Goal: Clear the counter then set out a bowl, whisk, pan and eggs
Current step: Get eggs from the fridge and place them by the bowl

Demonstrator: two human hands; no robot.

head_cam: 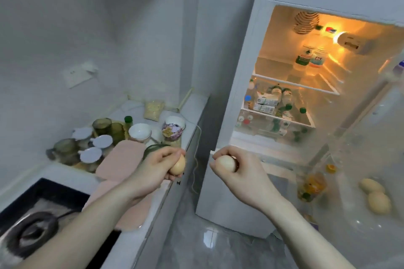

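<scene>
The left hand (157,164) holds 1 egg (178,165) with curled fingers above the counter (161,201) edge. The right hand (236,168) grips a second egg (225,162) before the open fridge (247,76). A loose grip could drop either egg onto the floor (218,242).

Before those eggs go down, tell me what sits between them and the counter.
Nothing visible blocks the way. The left hand holds one egg right above the counter edge, over the pink mat. The right hand holds the other egg over the open floor gap beside the fridge.
</scene>
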